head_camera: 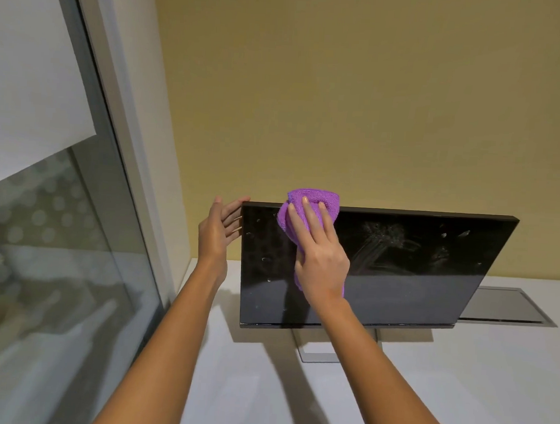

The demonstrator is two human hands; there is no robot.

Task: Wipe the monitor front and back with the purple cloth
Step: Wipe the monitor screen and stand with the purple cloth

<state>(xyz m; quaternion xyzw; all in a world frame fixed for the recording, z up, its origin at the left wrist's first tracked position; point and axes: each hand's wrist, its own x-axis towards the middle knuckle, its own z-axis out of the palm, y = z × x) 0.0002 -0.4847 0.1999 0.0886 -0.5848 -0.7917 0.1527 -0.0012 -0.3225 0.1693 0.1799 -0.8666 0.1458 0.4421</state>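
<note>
Purple cloth [284, 220] sits squashed under the right hand [318, 256], whose fingers are stretched flat and pressing it onto the monitor [414, 277] screen near the top left corner; a bit pokes out past the fingertips. The left hand [216, 231], fingers straight and gripping nothing, braces the edge just beside it, probably so the panel doesn't wobble on its stand [310, 353]. Smudges sit off to the right of the wiping hand, so I'd guess the front's far from done.
</note>
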